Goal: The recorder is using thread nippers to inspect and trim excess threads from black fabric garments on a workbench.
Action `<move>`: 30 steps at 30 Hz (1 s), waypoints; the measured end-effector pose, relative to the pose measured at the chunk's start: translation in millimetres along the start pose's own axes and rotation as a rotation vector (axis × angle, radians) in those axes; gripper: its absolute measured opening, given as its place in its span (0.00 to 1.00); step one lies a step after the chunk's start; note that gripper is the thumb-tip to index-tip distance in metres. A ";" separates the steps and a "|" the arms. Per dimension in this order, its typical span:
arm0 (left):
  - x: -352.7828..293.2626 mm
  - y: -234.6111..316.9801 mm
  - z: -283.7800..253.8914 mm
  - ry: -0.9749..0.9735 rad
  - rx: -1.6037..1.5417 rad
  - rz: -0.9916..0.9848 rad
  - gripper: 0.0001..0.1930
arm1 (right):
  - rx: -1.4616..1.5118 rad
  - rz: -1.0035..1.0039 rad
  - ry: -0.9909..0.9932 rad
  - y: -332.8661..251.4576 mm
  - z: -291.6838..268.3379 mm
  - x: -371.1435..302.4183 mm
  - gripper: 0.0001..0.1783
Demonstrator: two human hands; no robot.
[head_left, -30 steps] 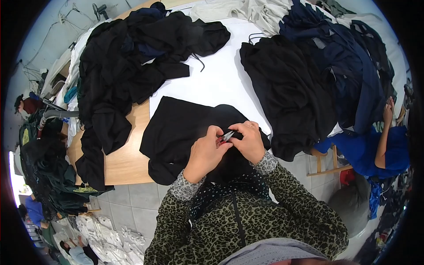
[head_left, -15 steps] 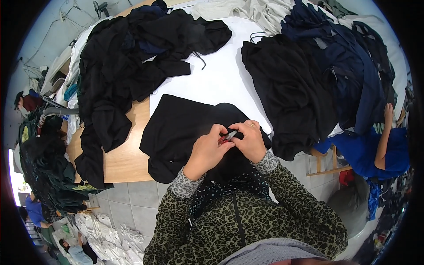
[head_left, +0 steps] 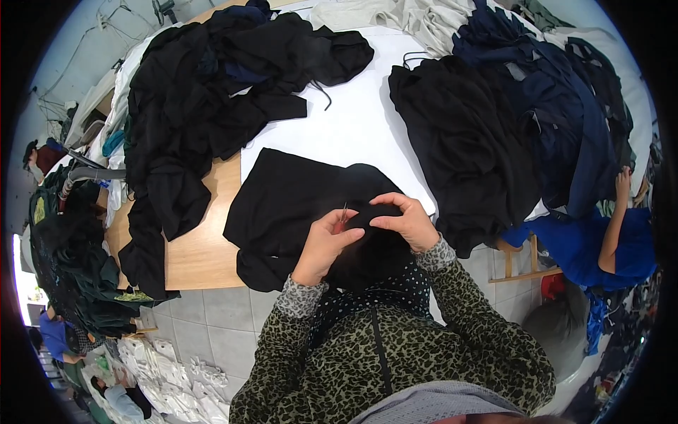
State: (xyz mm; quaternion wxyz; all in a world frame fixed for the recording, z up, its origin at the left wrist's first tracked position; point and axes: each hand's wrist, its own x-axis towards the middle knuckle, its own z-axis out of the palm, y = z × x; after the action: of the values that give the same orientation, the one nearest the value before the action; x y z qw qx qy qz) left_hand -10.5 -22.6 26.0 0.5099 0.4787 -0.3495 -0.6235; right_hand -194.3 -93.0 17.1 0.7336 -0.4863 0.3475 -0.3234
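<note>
A black garment [head_left: 289, 191] lies at the near edge of the table, its front part lifted between my hands. In my left hand [head_left: 323, 247] sits a small pair of red-handled thread snips [head_left: 342, 225], metal tips pointing up. The thumb and fingers of that hand are closed around the snips and rest against the black cloth. My right hand [head_left: 413, 225] pinches a fold of the same garment between thumb and forefinger, a short way to the right. The fingertips partly hide the snips' handles.
Black clothes [head_left: 183, 106] are heaped at the left of the table. Another black garment [head_left: 466, 148] and a dark blue pile [head_left: 558, 99] lie at the right. A white sheet [head_left: 346, 120] covers the middle. A co-worker's arm [head_left: 616, 226] reaches in at the far right.
My hands have moved apart. The snips have shifted left with my left hand, their tips turning from rightward to upward. The right hand has opened out slightly around the cloth.
</note>
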 end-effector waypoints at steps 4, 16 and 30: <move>0.1 -7.2 -7.4 0.053 -0.045 -0.043 0.14 | -0.535 -0.562 0.596 6.9 9.3 -19.4 0.12; 3.7 -15.8 -3.3 0.099 0.072 0.173 0.05 | 0.774 0.144 0.181 23.4 20.8 -15.3 0.15; 13.6 -21.1 -9.3 0.146 0.340 0.148 0.06 | 0.734 0.103 0.294 13.3 18.8 -13.5 0.14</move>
State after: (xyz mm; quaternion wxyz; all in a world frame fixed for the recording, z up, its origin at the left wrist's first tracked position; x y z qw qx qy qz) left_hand -8.3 -30.4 0.5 0.4900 0.5749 -0.4461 -0.4799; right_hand -184.4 -68.7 12.6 0.8165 -0.1221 0.3339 -0.4548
